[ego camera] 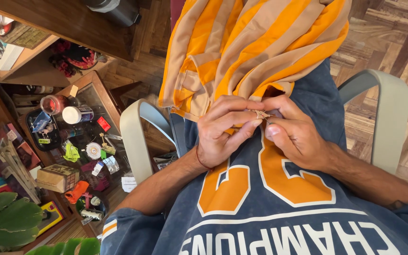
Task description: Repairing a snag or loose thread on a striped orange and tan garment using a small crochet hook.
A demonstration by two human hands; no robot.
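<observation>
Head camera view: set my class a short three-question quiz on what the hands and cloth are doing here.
1. True or false: both hands pinch one small folded piece between their fingertips.
2. Which cloth hangs over the lap beyond the hands? A) plain white towel B) orange and tan striped garment C) black jacket
3. On which side of the person is the cluttered glass-topped table?

Key
1. True: the left hand and right hand meet on the small folded piece.
2. B: the striped garment.
3. The left, where the glass-topped table stands beside the chair armrest.
</observation>
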